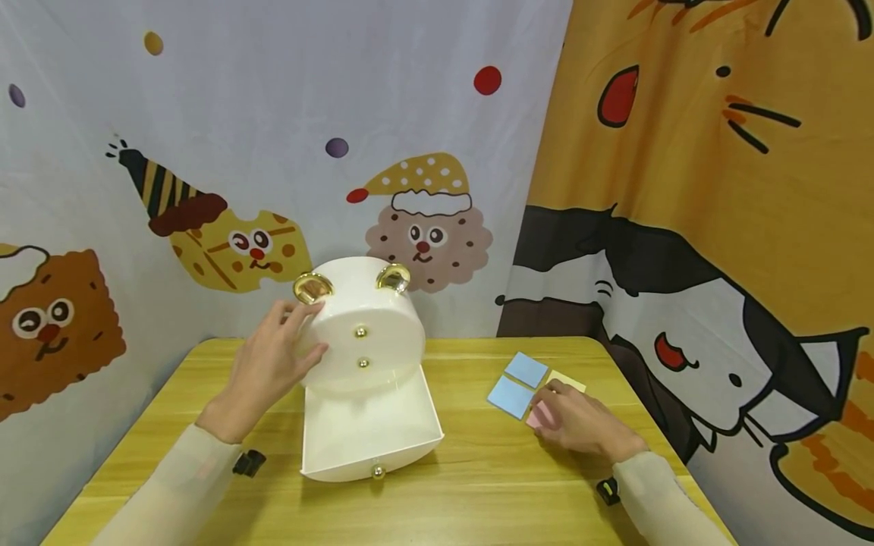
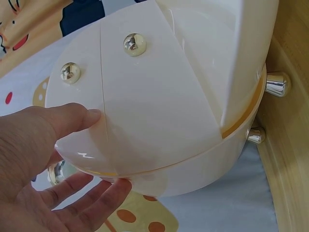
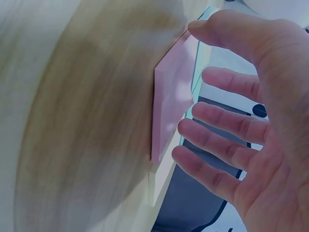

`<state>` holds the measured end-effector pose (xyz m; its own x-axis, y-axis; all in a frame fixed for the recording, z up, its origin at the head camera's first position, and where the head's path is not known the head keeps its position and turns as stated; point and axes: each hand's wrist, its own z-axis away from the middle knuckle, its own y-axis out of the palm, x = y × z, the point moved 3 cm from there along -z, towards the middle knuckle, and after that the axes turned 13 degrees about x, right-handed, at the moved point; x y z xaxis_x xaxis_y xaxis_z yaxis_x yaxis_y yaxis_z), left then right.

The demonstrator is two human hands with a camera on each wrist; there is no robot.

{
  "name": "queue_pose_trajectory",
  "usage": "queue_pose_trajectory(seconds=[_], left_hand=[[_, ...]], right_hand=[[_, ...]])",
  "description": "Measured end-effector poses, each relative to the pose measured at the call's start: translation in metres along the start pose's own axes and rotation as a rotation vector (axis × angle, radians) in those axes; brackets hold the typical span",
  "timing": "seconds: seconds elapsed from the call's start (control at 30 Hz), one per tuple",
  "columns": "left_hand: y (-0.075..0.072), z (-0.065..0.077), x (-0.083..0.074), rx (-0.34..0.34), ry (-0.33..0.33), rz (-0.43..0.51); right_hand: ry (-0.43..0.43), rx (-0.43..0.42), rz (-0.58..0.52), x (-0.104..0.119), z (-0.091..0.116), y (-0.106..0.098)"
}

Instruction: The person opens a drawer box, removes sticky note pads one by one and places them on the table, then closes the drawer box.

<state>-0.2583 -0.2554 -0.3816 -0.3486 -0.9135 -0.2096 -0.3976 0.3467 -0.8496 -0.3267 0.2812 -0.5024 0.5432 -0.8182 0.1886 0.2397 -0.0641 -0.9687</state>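
A white drawer box point(image 1: 362, 326) with gold ears and gold knobs stands on the table, its bottom drawer point(image 1: 372, 428) pulled out and bare inside. At its left side, my left hand point(image 1: 262, 360) holds the box, thumb on the front face by the seam of the top drawer point(image 2: 79, 94) and fingertips along the curved side. To the right lies a pink sticky note pad point(image 3: 174, 96), partly hidden in the head view by my right hand point(image 1: 580, 421). The right thumb tip is right at the pad's edge; the other fingers spread loosely over it, gripping nothing.
Beside the pink pad lie two blue sticky note pads, one nearer point(image 1: 510, 396) and one farther point(image 1: 526, 369), plus a yellow pad point(image 1: 567, 381). The wooden table point(image 1: 478, 493) ends at a printed cloth point(image 1: 437, 98) behind and at the right.
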Motion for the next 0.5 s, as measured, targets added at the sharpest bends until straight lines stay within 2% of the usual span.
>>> queue_pose_trajectory(seconds=[0.3, 0.5], left_hand=[[0.000, -0.001, -0.001, 0.027, -0.013, -0.010], [0.000, 0.000, -0.001, 0.038, -0.011, -0.020]], right_hand=[[-0.025, -0.053, 0.019, 0.013, 0.002, -0.009], [-0.057, -0.097, 0.079, 0.026, 0.002, -0.016]])
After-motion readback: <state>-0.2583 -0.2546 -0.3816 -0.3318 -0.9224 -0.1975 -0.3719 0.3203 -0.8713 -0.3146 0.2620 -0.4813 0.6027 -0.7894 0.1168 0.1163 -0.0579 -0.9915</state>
